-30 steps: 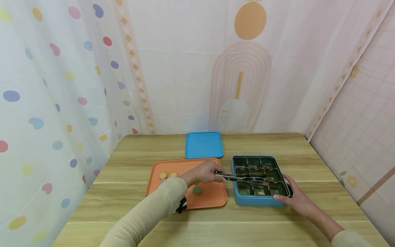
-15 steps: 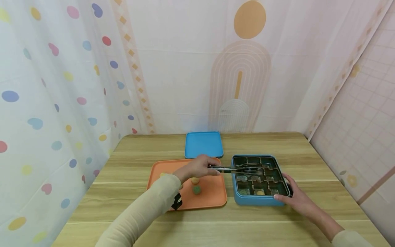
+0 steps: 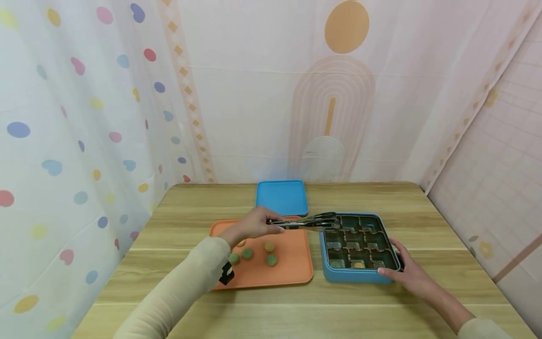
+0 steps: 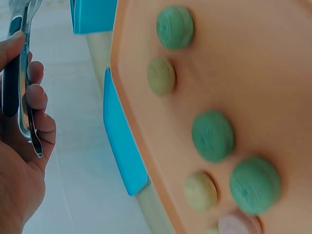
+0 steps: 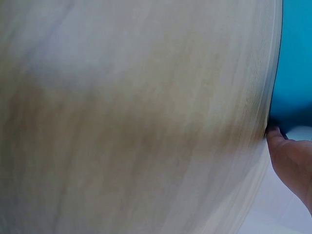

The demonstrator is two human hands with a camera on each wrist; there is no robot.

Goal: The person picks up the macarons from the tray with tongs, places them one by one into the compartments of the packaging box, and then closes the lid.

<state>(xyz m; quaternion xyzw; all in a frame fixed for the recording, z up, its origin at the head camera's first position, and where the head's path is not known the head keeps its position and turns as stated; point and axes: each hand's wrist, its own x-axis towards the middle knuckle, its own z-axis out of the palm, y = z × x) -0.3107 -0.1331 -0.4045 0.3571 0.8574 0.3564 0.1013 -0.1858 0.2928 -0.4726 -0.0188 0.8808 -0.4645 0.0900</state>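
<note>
My left hand (image 3: 256, 223) grips the handle of a pair of metal tongs (image 3: 311, 222) with black grips. The tongs point right, their heads over the left back edge of a blue box (image 3: 357, 275); I see nothing between them. Inside the box, a dark divided insert holds a green macaron (image 3: 337, 264) and a yellow macaron (image 3: 359, 265) in its front row. My right hand (image 3: 408, 273) holds the box's front right corner, thumb on the rim. Below my left hand, an orange tray (image 3: 292, 278) carries several green, yellow and pink macarons (image 4: 212, 135).
A blue lid-like tray (image 3: 281, 195) lies at the back of the wooden table (image 3: 271, 310), behind the orange tray. Patterned curtains (image 3: 250, 94) hang at the table's back and sides. The left sleeve (image 3: 182, 278) covers part of the orange tray's left side.
My left hand has drawn the tongs left and back, from over the middle of the box to its left edge. More macarons on the tray show now. The right hand stays on the box.
</note>
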